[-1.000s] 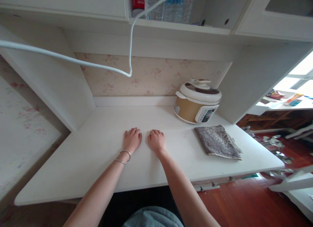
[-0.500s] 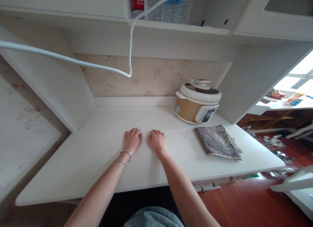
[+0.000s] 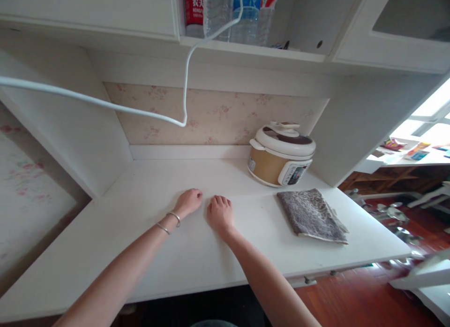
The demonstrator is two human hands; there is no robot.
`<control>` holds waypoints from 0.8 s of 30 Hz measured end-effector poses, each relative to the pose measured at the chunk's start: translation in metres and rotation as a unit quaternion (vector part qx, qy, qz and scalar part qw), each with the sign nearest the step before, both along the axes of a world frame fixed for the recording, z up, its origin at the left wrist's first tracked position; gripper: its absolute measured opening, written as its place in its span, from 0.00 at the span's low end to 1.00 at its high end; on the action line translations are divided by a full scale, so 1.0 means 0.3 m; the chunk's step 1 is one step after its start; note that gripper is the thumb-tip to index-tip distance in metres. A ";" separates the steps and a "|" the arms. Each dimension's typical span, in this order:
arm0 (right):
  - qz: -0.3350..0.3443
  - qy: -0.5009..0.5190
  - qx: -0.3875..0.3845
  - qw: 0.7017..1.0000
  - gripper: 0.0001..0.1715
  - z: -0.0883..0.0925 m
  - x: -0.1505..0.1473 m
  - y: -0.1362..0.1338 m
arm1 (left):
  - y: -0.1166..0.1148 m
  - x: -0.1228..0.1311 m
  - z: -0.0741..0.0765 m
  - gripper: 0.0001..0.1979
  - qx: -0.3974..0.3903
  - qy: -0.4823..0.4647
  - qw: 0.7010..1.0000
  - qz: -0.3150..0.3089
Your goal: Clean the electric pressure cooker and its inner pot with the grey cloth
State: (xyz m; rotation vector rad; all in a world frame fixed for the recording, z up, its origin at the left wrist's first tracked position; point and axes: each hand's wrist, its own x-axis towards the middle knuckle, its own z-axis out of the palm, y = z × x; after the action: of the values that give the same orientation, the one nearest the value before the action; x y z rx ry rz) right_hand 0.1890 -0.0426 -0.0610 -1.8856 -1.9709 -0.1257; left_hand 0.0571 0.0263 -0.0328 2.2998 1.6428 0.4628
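Note:
On the white counter [image 3: 151, 270] rest both of my hands, side by side with a small gap. My left hand [image 3: 190, 200], with two silver bangles [image 3: 169, 224] at its wrist, is curled closed on its side and nothing shows in it. My right hand [image 3: 220, 214] lies palm down, its fingers flat on the surface and holding nothing. To its right lies a folded grey patterned cloth [image 3: 311, 214]. Behind the cloth stands a gold and white electric cooker [image 3: 281, 153] with its lid on.
Above the counter, a shelf [image 3: 253, 50] holds several plastic bottles [image 3: 246, 22]. A white cable [image 3: 140, 112] hangs across the upper left. At the right are a windowsill with packets [image 3: 418, 151] and pans [image 3: 393, 214] near the red floor.
My left hand has turned onto its side and its fingers have curled in. My right hand stays flat on the counter. The view has shifted slightly upward.

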 end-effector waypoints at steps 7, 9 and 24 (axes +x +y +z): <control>0.001 -0.004 -0.018 1.000 0.12 0.004 0.008 0.016 | 0.169 0.375 0.298 0.11 -0.175 -0.287 0.932 -0.137; -0.006 -0.002 -0.028 1.000 0.12 0.012 0.013 0.028 | 0.192 0.493 0.370 0.12 -0.220 -0.339 0.901 -0.154; -0.009 0.056 -0.080 0.995 0.14 0.016 0.045 0.095 | 0.369 0.871 0.385 0.14 -0.365 -0.470 0.803 -0.024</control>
State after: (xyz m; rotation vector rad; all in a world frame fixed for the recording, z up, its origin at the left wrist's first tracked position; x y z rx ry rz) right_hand 0.2026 -0.0141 -0.0563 -1.9629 -1.9389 0.1351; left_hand 0.3184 0.1370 0.0827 1.1869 0.9695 0.6578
